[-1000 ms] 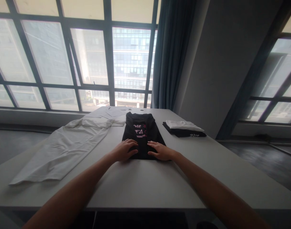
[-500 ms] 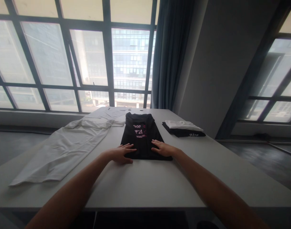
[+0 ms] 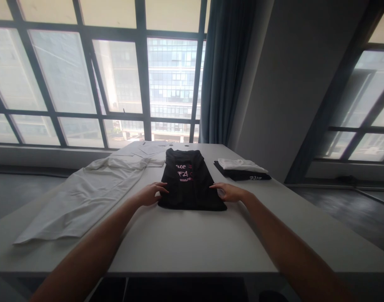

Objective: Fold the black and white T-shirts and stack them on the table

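Observation:
A folded black T-shirt point(image 3: 198, 195) with white and pink lettering lies flat on the white table, its collar end away from me. My left hand point(image 3: 149, 194) is at the shirt's left edge, fingers apart and slightly bent, with the tips over the fabric. At the opposite edge, my right hand point(image 3: 231, 192) curves inward, its fingertips on or just above the cloth. Both hands look open. Whether either thumb goes under the fabric is hidden.
A white garment point(image 3: 85, 197) is spread along the left side of the table point(image 3: 192, 243). On the right sits a small stack with a folded white garment point(image 3: 242, 165) over a black one point(image 3: 239, 174). Papers point(image 3: 151, 149) lie at the far end, before the windows and a grey curtain point(image 3: 223, 84).
Both hands have slid outward from the shirt's lower front to its left and right edges. Their fingers, flat and spread before, are now more bent. The shirt has hardly moved.

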`<state>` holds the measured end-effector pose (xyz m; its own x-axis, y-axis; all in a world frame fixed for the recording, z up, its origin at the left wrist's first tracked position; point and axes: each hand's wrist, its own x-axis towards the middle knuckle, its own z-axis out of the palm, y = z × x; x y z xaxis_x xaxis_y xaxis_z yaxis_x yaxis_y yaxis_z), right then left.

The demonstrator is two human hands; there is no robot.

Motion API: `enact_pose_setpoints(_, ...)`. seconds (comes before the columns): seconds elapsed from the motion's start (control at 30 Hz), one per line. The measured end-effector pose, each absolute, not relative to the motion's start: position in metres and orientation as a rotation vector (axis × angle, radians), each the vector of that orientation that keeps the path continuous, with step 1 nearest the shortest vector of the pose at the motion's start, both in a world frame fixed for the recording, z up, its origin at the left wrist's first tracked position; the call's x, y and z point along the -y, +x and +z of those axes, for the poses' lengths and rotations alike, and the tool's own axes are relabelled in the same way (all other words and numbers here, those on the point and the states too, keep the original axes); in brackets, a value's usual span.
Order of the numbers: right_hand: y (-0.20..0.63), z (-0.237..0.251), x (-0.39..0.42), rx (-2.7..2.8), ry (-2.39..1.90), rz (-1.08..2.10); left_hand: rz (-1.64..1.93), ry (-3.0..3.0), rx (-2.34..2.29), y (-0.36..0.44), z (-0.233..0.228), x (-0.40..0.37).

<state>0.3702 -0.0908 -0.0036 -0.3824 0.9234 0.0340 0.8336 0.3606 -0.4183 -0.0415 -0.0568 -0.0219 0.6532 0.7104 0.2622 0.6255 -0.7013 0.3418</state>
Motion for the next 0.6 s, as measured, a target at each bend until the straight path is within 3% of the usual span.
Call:
enact_pose_setpoints(0.47, 0.336, 0.007, 0.1, 2.3, -1.417, 0.419, 0.696, 2.6, -1.086, -0.021, -0.033, 0.062)
enact_pose_setpoints(0.6, 0.346, 0.013, 0.101, 2.271, -1.407, 0.541, 0.662, 2.512, -1.03, -0.023, -0.018, 0.067)
